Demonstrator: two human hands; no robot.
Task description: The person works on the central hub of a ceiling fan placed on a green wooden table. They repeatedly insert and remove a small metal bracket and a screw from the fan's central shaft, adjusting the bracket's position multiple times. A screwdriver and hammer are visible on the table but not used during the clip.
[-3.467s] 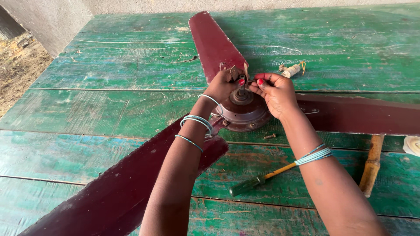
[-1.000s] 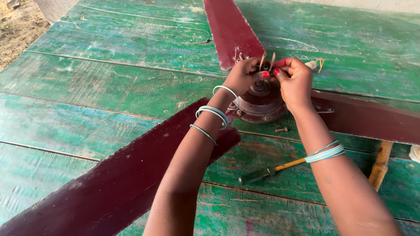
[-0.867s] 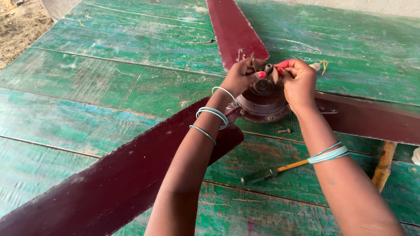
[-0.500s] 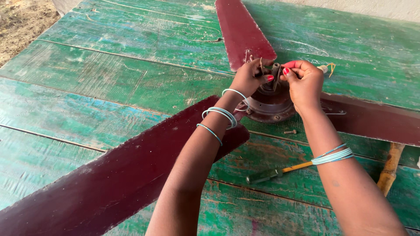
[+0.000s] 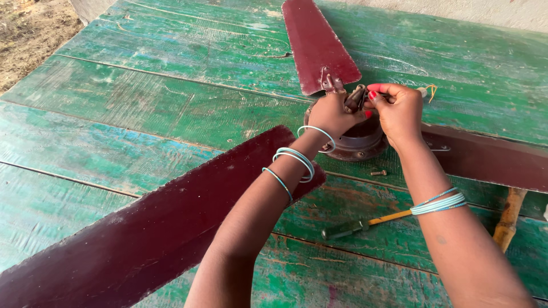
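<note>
Head view | left hand [image 5: 333, 114] and right hand [image 5: 399, 111] pinch small fittings atop fan motor hub [image 5: 357, 140], directly beneath both | hub likely heavy, rigid; steady by rim | screwdriver [image 5: 365, 223] near right wrist

Both hands are working at the fan motor hub [image 5: 357, 142] on the green wooden table [image 5: 142, 108]: left hand [image 5: 332, 114] gripping its top, right hand [image 5: 399, 108] pinching wires. A screwdriver [image 5: 365, 223] is lying nearer, three maroon blades [image 5: 154, 234] radiating outward.

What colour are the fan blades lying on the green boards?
The fan blades are dark maroon, almost reddish-brown, with worn edges; the head view shows them clearly.
</note>
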